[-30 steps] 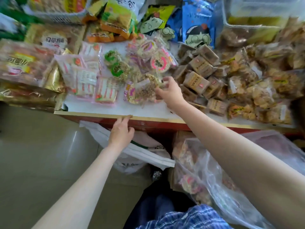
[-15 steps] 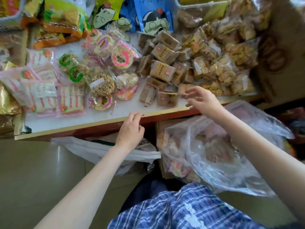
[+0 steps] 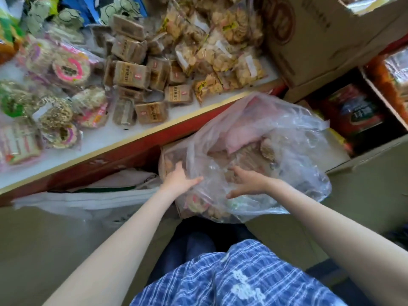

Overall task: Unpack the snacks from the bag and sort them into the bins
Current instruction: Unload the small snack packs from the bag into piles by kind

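A white-topped table (image 3: pixel 106 138) with a pale wood rim and red apron slants across the upper left of the frame, covered with snack packets: brown wrapped blocks (image 3: pixel 132 75) at top centre, round pink-labelled cakes (image 3: pixel 70 68) to the left, bagged biscuits (image 3: pixel 220 54) toward the upper right. A cardboard box (image 3: pixel 326 40) fills the upper right corner. Below the table edge, at centre, the clear plastic bag (image 3: pixel 265 138) of snacks sits on the olive-grey floor (image 3: pixel 44 239). The left hand (image 3: pixel 180 180) rests spread against the bag's left side; the right hand (image 3: pixel 248 184) reaches into its mouth, fingers loosely parted, gripping nothing visible.
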